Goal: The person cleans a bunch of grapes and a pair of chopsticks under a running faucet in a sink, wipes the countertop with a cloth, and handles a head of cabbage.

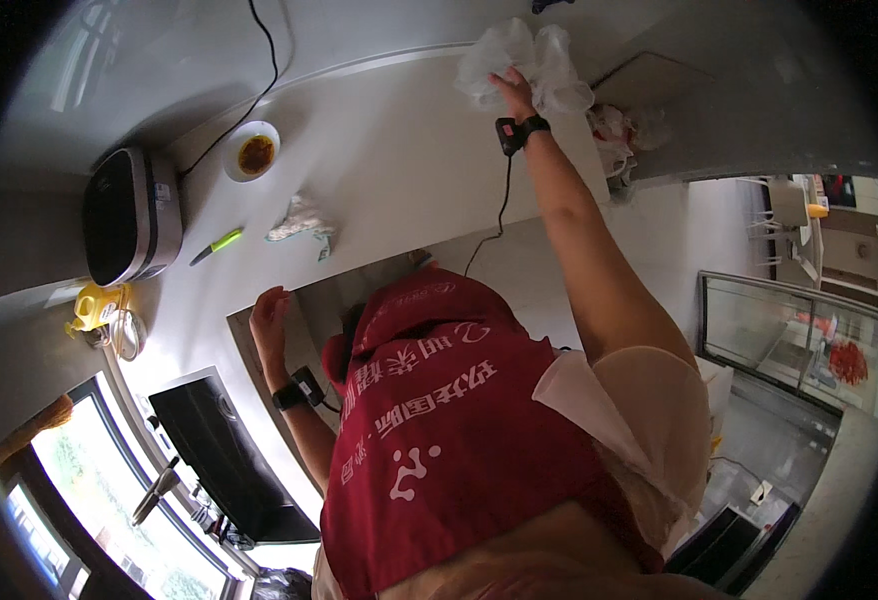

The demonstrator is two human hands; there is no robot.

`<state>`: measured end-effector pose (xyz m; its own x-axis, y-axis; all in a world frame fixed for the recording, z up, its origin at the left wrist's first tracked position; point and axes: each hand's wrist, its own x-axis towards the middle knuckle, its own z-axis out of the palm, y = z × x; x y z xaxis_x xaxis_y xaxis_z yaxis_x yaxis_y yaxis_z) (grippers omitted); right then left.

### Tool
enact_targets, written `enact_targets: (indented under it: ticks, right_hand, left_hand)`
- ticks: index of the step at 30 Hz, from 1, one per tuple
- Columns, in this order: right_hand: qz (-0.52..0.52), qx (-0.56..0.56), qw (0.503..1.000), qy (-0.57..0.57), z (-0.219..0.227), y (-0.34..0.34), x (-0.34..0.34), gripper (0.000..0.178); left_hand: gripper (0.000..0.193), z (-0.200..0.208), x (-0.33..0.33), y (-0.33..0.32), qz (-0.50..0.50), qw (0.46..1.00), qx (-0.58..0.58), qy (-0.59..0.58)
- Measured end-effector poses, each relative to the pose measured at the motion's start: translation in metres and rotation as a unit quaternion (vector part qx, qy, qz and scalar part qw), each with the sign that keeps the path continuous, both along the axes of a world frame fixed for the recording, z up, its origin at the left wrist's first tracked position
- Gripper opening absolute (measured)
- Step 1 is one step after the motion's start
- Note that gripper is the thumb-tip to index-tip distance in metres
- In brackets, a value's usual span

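A broad white surface (pixel 389 150) stretches in front of the person, who wears a dark red apron (pixel 439 400) with pale printing. At the surface's left end stands a boxy black-and-grey appliance (pixel 131 215), a dark cable rising from beside it. Crumpled clear plastic bags (pixel 559 75) lie toward the far right end, near the back edge.

The right hand (pixel 514 92), arm stretched out, is at the near left side of these bags, its fingers over the thin film. The fingers stand somewhat apart; whether they pinch the plastic cannot be told. The left hand (pixel 270 318) is well apart from the bags, at the surface's near edge toward the left, its fingers loosely bent and half open.

Between the hands, though nearer the left one, a small plastic bag with pale contents (pixel 301 218) lies on the surface. Behind it to the left sits a white bowl (pixel 233 160) holding something brown. Smallest is a green-handled knife (pixel 217 246), lying between the appliance and the small bag.
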<state>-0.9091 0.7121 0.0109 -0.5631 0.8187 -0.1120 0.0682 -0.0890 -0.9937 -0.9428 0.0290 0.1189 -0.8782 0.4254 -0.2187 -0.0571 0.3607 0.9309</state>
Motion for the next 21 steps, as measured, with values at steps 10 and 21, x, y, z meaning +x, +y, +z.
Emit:
enact_targets:
  ticks: [10, 21]
  right_hand:
    - [0.299, 0.278, 0.911, 0.067, 0.087, -0.205, 0.001, 0.009]
    - [0.403, 0.099, 0.898, 0.149, 0.155, -0.253, 0.027, 0.034]
  left_hand:
    - [0.037, 0.033, -0.006, 0.116, -0.081, 0.993, -0.046, 0.073]
    - [0.027, 0.025, -0.054, 0.239, -0.132, 0.903, -0.108, 0.394]
